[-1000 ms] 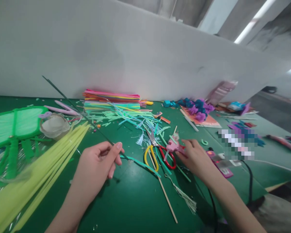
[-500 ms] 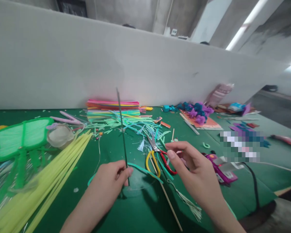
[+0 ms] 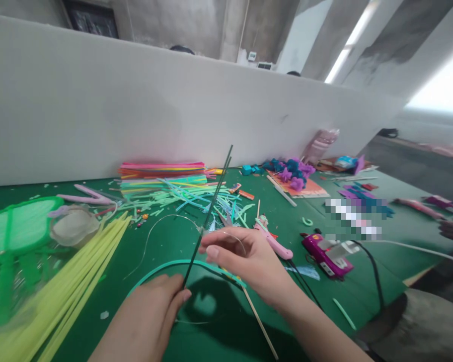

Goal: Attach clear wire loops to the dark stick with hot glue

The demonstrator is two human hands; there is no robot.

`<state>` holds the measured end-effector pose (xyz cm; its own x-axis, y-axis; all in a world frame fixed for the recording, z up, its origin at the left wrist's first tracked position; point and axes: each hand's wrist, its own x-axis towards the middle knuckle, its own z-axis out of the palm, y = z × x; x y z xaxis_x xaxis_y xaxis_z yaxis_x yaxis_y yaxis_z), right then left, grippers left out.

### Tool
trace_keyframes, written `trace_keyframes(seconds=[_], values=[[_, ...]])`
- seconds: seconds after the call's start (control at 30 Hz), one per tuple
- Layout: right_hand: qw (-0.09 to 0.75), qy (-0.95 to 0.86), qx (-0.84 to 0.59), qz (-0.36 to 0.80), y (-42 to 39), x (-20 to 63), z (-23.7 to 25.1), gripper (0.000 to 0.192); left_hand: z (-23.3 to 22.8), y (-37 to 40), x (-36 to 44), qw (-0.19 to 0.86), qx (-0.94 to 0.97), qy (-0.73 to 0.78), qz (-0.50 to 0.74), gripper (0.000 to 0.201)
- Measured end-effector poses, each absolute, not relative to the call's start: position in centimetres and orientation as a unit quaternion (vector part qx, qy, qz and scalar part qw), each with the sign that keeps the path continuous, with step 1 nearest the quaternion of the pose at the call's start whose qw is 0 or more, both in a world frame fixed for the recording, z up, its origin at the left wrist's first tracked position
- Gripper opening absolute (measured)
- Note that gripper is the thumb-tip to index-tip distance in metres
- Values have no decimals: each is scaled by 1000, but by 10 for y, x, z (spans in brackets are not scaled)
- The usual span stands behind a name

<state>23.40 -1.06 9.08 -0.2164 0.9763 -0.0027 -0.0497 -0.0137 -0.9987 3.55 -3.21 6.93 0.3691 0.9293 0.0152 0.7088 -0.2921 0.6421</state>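
My left hand [image 3: 153,311] is closed on two thin dark rods [image 3: 210,208] that lean up to the right, their lower ends hidden in my fingers. A thin clear wire [image 3: 154,224] curves over from the left and meets the rods partway up. My right hand [image 3: 247,259] is close beside that point, thumb and fingertips drawn together; a fine loop of the wire shows over its fingers. Behind my left hand a turquoise fuzzy strip [image 3: 166,265] arcs across the table. Scissors [image 3: 226,219] are mostly hidden behind my right hand. A wooden stick [image 3: 259,322] lies below it.
Yellow strips [image 3: 86,271] and a green fan-shaped piece [image 3: 26,229] lie left. Coloured strips [image 3: 162,171] and cut scraps lie at the back by the white partition [image 3: 154,110]. A pink glue gun [image 3: 274,241] and a purple power strip [image 3: 326,254] with cables are right.
My right hand has moved left to the rods, covering most of the scissors. The rods have tilted to the right, and the two now show apart. The view has turned a little right.
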Motion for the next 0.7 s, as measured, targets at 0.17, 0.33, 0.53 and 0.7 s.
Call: trace_keyframes(seconds=[0.17, 0.33, 0.53, 0.7], values=[[458, -516, -426, 585, -15, 228, 89, 25, 66, -36, 27, 222, 788, 539, 197, 28], [475, -503, -402, 600, -19, 223, 88, 20, 68, -31, 31, 175, 780, 547, 250, 31], [512, -497, -375, 591, -24, 214, 80, 17, 80, -28, 42, 235, 737, 537, 336, 29], [519, -488, -396, 579, -24, 217, 76, 25, 78, -24, 39, 185, 724, 540, 387, 25]])
